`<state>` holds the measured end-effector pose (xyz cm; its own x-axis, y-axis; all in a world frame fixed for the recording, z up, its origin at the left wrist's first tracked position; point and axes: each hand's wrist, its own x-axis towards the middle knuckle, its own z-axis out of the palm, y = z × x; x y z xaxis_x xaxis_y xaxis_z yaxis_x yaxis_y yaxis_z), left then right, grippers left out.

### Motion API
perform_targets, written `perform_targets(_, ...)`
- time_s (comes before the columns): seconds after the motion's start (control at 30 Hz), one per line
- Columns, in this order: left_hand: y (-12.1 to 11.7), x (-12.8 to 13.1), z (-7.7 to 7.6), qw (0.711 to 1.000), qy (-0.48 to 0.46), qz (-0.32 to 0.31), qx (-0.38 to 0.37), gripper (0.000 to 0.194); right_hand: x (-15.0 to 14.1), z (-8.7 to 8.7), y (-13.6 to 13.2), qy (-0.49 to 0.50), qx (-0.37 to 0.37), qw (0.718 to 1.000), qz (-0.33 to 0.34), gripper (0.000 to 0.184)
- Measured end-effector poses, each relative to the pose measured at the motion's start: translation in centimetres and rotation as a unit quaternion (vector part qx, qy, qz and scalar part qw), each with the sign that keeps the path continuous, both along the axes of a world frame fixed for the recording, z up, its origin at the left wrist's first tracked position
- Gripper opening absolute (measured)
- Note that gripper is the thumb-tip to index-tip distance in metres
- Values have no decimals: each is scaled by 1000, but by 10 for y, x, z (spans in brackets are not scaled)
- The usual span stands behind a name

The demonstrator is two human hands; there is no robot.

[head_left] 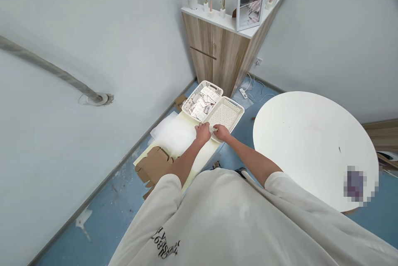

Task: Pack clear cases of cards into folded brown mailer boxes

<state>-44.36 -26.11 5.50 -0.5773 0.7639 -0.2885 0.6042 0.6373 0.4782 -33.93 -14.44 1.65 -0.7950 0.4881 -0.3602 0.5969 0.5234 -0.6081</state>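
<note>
My left hand (203, 132) and my right hand (221, 132) are close together at the near edge of a white perforated basket (228, 112). Between them is a small, pale, crinkled item (212, 129), perhaps clear plastic; its kind cannot be made out. The fingers of both hands are closed around its two ends and partly hide it. The basket's dotted bottom shows behind my hands. Touching it on the left, a second white basket (187, 110) holds a heap of printed white packets or cards (203, 102).
Both baskets stand on a pale low table (203, 156). White foam sheeting (172, 133) and flattened brown cardboard (154, 165) lie on its left part. A round white table (311, 146) stands to the right. Behind is a wooden cabinet (214, 50); cables and a power strip (243, 93) lie beside it.
</note>
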Motion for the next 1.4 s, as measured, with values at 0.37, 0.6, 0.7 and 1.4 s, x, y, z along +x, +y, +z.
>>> perform_targets(0.37,7,-2,-4,999,30,-27,-17,34,-4,-4,4,-5,22,1000,18,36)
perform_targets(0.6,14,4,4,998,18,-24,47,47,5,2,7,19,23,999,-42,37)
perform_targets(0.7,25,8,15,995,23,-32,95,54,13,12,16,57,41,995,-66,39)
perform_targets(1.4,176,276,-7,951,-149,-235,130,62,344,23,117,114,17,916,-385,33)
